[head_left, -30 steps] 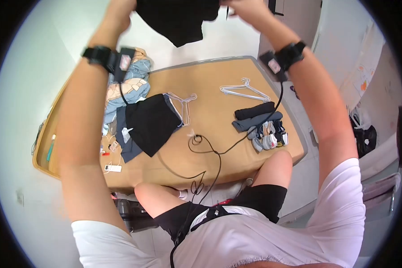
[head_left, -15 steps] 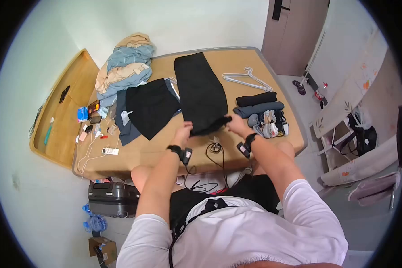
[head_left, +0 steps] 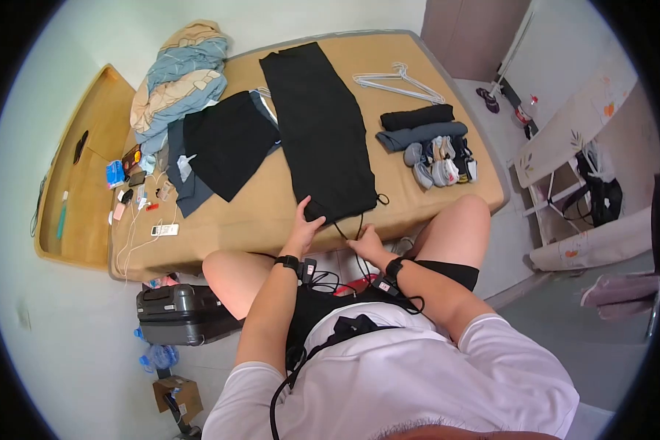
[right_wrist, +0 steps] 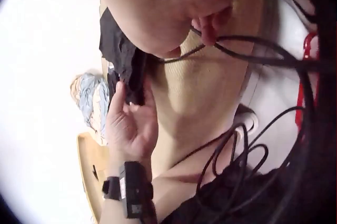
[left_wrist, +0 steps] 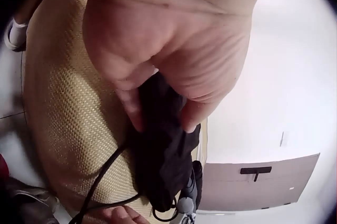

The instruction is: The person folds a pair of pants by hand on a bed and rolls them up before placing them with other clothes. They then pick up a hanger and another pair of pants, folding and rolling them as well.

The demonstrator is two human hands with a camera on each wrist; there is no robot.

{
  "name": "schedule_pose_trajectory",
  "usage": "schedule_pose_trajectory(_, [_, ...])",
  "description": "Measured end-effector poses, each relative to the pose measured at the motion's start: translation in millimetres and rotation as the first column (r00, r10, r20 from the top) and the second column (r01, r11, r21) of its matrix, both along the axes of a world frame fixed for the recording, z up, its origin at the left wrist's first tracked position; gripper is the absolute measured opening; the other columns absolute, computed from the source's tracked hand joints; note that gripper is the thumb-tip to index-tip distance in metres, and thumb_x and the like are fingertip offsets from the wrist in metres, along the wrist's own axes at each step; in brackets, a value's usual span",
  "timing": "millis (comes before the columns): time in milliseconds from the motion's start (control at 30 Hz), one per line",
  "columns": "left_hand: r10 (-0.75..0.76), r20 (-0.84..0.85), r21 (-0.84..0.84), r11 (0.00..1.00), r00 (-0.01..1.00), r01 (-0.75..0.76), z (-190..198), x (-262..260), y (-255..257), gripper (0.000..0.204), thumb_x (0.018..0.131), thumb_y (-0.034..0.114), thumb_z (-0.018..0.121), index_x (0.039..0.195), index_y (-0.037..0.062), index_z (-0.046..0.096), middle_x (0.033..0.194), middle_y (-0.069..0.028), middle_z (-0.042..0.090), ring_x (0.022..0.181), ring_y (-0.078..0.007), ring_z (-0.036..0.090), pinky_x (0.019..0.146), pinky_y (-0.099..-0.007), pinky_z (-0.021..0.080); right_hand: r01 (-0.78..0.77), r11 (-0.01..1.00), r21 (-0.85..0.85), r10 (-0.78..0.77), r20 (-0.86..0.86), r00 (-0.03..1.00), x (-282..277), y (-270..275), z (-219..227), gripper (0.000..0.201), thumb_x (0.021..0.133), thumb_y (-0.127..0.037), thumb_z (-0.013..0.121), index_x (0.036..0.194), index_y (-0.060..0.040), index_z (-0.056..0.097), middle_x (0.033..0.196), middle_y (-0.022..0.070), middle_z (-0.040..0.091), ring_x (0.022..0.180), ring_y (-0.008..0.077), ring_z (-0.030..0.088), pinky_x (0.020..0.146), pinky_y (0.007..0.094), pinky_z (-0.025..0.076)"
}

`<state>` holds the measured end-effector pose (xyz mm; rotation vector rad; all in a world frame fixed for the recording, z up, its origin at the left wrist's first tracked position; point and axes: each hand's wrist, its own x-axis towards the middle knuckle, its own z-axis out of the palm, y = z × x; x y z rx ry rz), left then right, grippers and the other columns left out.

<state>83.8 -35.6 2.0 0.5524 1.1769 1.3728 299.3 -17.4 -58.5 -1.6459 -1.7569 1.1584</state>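
Observation:
Black trousers (head_left: 319,132), folded lengthwise, lie flat across the middle of the bed (head_left: 231,227). My left hand (head_left: 301,229) pinches their near edge, thumb on one side and fingers on the other, as the left wrist view shows. Just right of it, my right hand (head_left: 369,246) has curled fingers around a thin black cable (right_wrist: 184,55). That cable runs from the trousers' near edge past the hand into loose loops by my lap. A small loop of black cord (head_left: 382,199) sticks out at the trousers' near right corner.
Left of the trousers lie a black garment (head_left: 231,143) over dark grey clothing and a bundled quilt (head_left: 187,73). To the right are white hangers (head_left: 400,84), rolled clothes (head_left: 422,132) and rolled socks (head_left: 440,165). A suitcase (head_left: 180,315) stands on the floor.
The black garment came down from overhead onto the bed and now lies flat, closer to its near edge. My right hand let go of its edge and took the cable.

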Motion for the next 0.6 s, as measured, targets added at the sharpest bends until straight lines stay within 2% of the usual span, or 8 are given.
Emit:
schedule_pose_trajectory(67, [-0.028,-0.323,0.082,0.995,0.946,0.058,-9.8,-0.8,-1.4,0.08,0.086,-0.007,0.074,0.155,0.0136,0.038,0.147,-0.0148,0.049,0.13,-0.0255,0.053,0.109,-0.0362,0.046,-0.044,0.997,-0.058,0.047,0.05,0.998,0.3,-5.2,2.3,0.059,0.082,-0.03,0.08,0.119,0.009,0.055,0.102,0.0281,0.07,0.096,0.0401,0.071,0.085,0.0461,0.055])
schedule_pose_trajectory(200, [-0.019,-0.477,0.085,0.994,0.879,0.068,-14.4,-1.6,-10.0,0.083,0.082,-0.002,0.079,0.155,0.0094,0.039,0.144,-0.0189,0.054,0.128,-0.0252,0.056,0.108,-0.0357,0.047,-0.247,0.96,-0.128,0.253,0.034,0.967,5.6,-5.5,-10.8,0.041,0.091,-0.029,0.067,0.103,0.0098,0.063,0.098,0.0314,0.07,0.095,0.0447,0.07,0.087,0.0486,0.055])
schedule_pose_trajectory(267, [-0.014,-0.474,0.084,0.995,0.88,0.061,-12.7,-1.0,-15.6,0.079,0.084,-0.001,0.079,0.153,0.007,0.041,0.138,-0.0188,0.06,0.124,-0.0257,0.059,0.107,-0.0352,0.048,-0.526,0.849,-0.054,0.518,0.289,0.805,13.4,-11.0,1.3,0.035,0.095,-0.025,0.056,0.095,0.008,0.066,0.095,0.0326,0.07,0.094,0.049,0.068,0.088,0.0498,0.055])
schedule_pose_trajectory(333, [-0.006,-0.543,0.086,0.994,0.84,0.063,-28.2,-6.2,-11.8,0.075,0.086,0.0,0.077,0.152,0.0055,0.042,0.135,-0.0181,0.061,0.119,-0.0246,0.062,0.102,-0.0344,0.051,-0.565,0.823,-0.068,0.552,0.332,0.765,26.0,-14.6,19.2,0.031,0.089,-0.019,0.058,0.083,0.0076,0.073,0.095,0.0318,0.071,0.091,0.0467,0.07,0.082,0.0519,0.056])
schedule_pose_trajectory(367, [0.016,-0.611,0.104,0.993,0.792,0.06,-31.8,-6.3,-8.9,0.071,0.088,0.001,0.076,0.151,0.004,0.042,0.132,-0.0173,0.063,0.113,-0.0236,0.066,0.098,-0.0336,0.054,-0.635,0.746,-0.198,0.649,0.43,0.628,35.2,-11.9,25.4,0.027,0.086,-0.015,0.059,0.086,0.006,0.075,0.097,0.0299,0.072,0.093,0.0448,0.071,0.081,0.0516,0.056])
schedule_pose_trajectory(400, [0.008,-0.605,0.095,0.994,0.796,0.062,-35.8,-5.5,-10.0,0.071,0.088,0.001,0.076,0.151,0.004,0.042,0.132,-0.0173,0.063,0.113,-0.0236,0.066,0.098,-0.0336,0.054,-0.675,0.656,-0.336,0.733,0.497,0.465,42.1,-10.5,31.3,0.024,0.084,-0.011,0.059,0.09,0.0045,0.077,0.099,0.028,0.073,0.094,0.0429,0.073,0.081,0.0513,0.057])
schedule_pose_trajectory(533, [0.012,-0.378,-0.008,1.0,0.926,-0.017,-36.8,-2.8,-8.0,0.057,0.097,0.003,0.066,0.149,0.0016,0.042,0.126,-0.0161,0.063,0.09,-0.0188,0.073,0.081,-0.0288,0.058,-0.535,0.513,-0.671,0.851,0.479,0.214,57.5,-3.4,23.8,0.025,0.075,-0.01,0.067,0.095,-0.0038,0.08,0.102,0.0229,0.075,0.095,0.0387,0.075,0.08,0.0505,0.058])
schedule_pose_trajectory(600, [0.067,-0.266,-0.017,0.997,0.962,-0.074,-40.1,-1.5,-8.1,0.056,0.098,0.001,0.062,0.149,0.0004,0.038,0.14,-0.0205,0.051,0.092,-0.0234,0.074,0.081,-0.0312,0.061,-0.491,0.499,-0.714,0.863,0.456,0.215,55.4,-2.1,18.9,0.026,0.074,-0.013,0.069,0.096,-0.0056,0.08,0.101,0.0223,0.075,0.095,0.0396,0.075,0.08,0.0506,0.058])
